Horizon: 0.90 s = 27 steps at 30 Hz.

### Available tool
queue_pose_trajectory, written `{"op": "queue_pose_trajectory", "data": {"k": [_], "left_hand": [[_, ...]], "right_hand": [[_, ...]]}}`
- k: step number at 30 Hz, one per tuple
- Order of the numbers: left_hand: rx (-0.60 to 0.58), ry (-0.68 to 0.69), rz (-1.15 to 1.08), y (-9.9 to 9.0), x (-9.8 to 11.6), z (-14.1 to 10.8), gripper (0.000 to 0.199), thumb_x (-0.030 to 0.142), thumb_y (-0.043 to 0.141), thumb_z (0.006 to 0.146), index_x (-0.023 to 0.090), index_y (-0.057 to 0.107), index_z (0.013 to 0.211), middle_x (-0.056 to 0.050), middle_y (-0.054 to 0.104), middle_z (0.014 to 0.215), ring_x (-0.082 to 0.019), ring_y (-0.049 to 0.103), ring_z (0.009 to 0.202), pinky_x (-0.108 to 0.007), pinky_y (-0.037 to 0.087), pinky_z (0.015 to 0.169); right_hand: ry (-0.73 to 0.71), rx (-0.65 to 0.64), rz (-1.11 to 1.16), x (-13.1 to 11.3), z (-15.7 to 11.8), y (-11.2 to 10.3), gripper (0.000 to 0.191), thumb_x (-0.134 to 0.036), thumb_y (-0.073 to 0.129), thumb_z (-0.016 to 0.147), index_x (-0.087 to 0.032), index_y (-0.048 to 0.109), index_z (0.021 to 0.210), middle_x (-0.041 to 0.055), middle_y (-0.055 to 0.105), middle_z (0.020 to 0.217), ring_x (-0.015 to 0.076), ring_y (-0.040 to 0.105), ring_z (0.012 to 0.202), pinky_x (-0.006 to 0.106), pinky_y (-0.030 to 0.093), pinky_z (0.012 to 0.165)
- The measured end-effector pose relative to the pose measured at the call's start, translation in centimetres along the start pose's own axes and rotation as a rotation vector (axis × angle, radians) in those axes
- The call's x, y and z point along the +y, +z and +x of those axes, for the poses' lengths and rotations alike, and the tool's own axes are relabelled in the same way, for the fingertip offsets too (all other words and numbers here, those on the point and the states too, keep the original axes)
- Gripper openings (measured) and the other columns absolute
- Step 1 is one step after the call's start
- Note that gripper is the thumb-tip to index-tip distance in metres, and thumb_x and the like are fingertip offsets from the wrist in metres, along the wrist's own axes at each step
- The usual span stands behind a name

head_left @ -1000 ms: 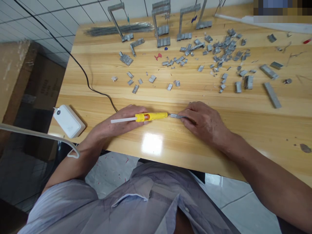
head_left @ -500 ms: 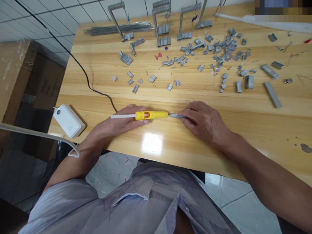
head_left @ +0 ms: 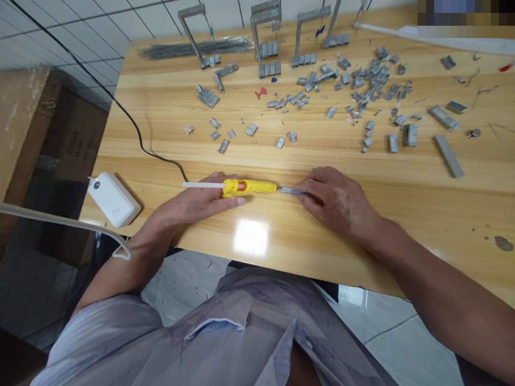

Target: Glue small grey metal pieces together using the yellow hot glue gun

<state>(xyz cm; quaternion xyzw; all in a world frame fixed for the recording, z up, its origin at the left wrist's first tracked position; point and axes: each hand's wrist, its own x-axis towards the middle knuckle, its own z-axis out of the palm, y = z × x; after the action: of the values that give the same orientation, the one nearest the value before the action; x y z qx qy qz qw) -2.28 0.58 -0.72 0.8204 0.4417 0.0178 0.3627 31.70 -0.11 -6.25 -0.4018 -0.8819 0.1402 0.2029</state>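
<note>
My left hand is closed around a yellow hot glue gun, with a white glue stick jutting from its back end. The gun's nozzle points right and meets, or nearly meets, a small grey strip of staples. My right hand pinches the far end of this strip between thumb and fingers, low over the table. Part of the strip is hidden by those fingers. A black cord runs from the upper left down to the glue gun behind my left hand.
Grey staple pieces lie scattered across the back of the wooden table. Several upright frames of staple strips stand near the wall, beside a bundle of thin wires. A white power bank sits at the left edge.
The back of the glue gun and its glue stick have tilted up slightly toward the wall. My right hand and the strip stay in place.
</note>
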Motion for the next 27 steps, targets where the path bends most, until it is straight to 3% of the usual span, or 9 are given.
{"op": "queue_pose_trajectory", "data": {"k": [8,21,27], "left_hand": [[-0.018,-0.005,-0.012,-0.13,-0.12,0.07,0.049,0.062,0.051,0.11,0.025,0.079,0.125,-0.008,0.075,0.128,-0.025,0.064,0.118,-0.037,0.051,0.109],[-0.009,0.0,0.004,-0.14,0.43,0.14,0.05,0.064,0.048,0.11,0.023,0.077,0.116,-0.007,0.071,0.102,-0.027,0.063,0.114,-0.036,0.053,0.101],[-0.019,0.002,0.006,-0.09,0.75,0.24,0.049,0.061,0.047,0.111,0.022,0.074,0.106,-0.008,0.071,0.109,-0.027,0.063,0.116,-0.038,0.05,0.108]], "right_hand": [[0.002,-0.007,0.011,-0.12,0.07,-0.15,0.027,-0.024,0.054,0.107,-0.023,0.081,0.112,0.0112,0.077,0.104,0.0273,0.068,0.096,0.039,0.05,0.078],[0.001,-0.003,-0.002,-0.11,0.07,-0.15,0.031,-0.025,0.051,0.108,-0.023,0.082,0.113,0.0107,0.077,0.104,0.0261,0.067,0.096,0.038,0.049,0.078],[-0.02,0.008,-0.019,-0.09,0.04,-0.11,0.03,-0.025,0.052,0.108,-0.022,0.081,0.112,0.0109,0.076,0.101,0.0261,0.068,0.094,0.037,0.05,0.076]]}}
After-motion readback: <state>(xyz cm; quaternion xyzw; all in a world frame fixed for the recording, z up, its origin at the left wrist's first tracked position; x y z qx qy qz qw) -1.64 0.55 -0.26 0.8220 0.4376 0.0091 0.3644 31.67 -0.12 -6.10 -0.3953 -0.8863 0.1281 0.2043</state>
